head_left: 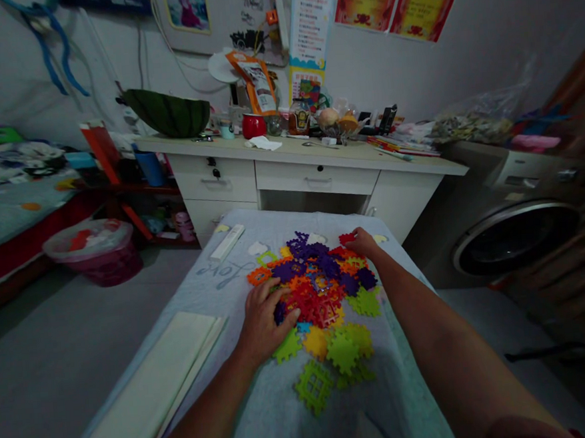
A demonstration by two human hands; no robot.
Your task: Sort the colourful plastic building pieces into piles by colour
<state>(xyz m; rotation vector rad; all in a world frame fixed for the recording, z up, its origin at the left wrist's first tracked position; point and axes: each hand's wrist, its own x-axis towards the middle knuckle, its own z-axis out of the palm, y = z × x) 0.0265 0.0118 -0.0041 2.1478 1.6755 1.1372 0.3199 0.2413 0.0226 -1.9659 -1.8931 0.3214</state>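
Observation:
A heap of flat toothed plastic puzzle tiles [322, 290] in purple, red, orange, yellow and green lies on a table covered with a pale grey cloth [256, 415]. My left hand [263, 320] rests flat on the heap's left edge, fingers spread over purple and red tiles. My right hand [361, 242] reaches to the far right of the heap, its fingers curled onto a red tile [346, 238]. A green window-shaped tile [314, 384] lies nearest to me.
A long cream board [154, 389] lies on the table's left side, a white remote [227, 241] at the far left. Beyond stands a white desk [314, 171] with a watermelon half [169, 112] and clutter. A washing machine [518, 230] is right, a pink bin [94, 249] left.

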